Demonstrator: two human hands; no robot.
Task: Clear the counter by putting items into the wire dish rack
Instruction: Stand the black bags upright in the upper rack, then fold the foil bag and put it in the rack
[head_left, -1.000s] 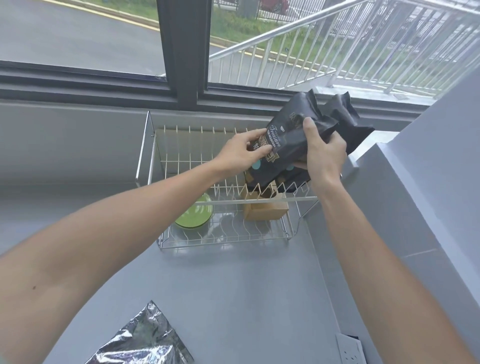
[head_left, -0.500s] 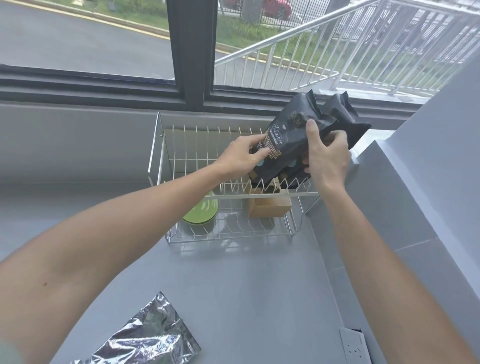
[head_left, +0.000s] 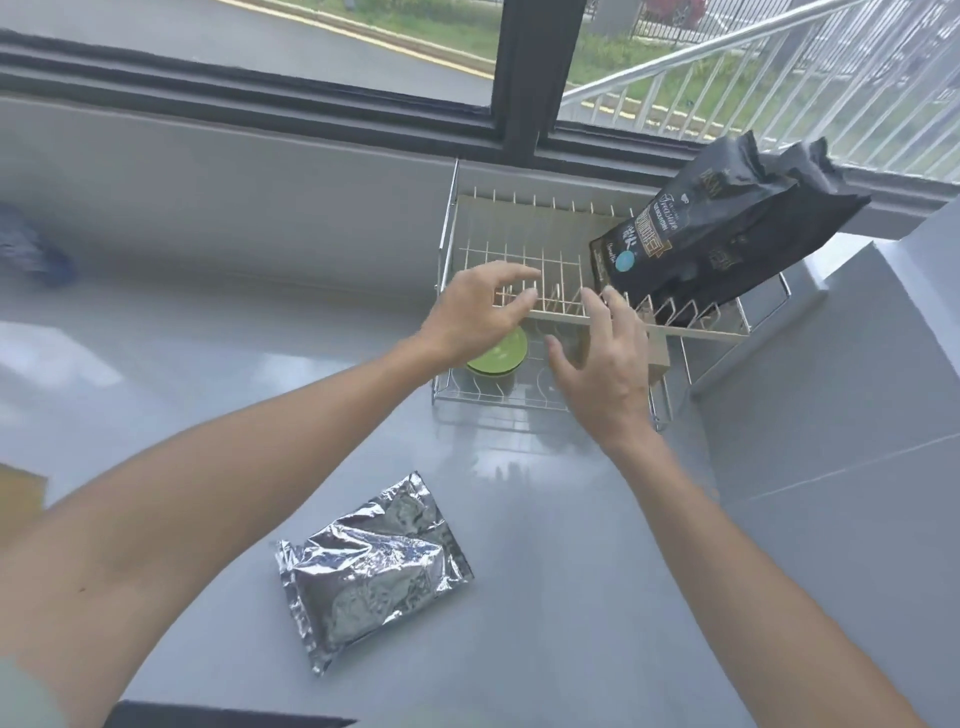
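Observation:
The wire dish rack (head_left: 448, 244) stands on the grey counter against the window wall. A black printed bag (head_left: 722, 228) leans tilted in the rack's upper right part, with no hand on it. Lower in the rack sit a green dish (head_left: 501, 356) and a tan box (head_left: 658, 353), both partly hidden by my hands. My left hand (head_left: 475, 312) and my right hand (head_left: 605, 366) hover in front of the rack, fingers spread, holding nothing. A crinkled silver foil pouch (head_left: 371, 564) lies flat on the counter between my forearms.
A blue blurred object (head_left: 31, 249) lies at the far left by the wall. A yellow-brown corner (head_left: 18, 493) shows at the left edge. A raised grey ledge (head_left: 831, 395) borders the rack on the right. A dark edge (head_left: 223, 719) runs along the bottom.
Both hands have let go of the black bag, which now rests in the rack, and have drawn back toward me. The view has swung left and down, showing the whole foil pouch.

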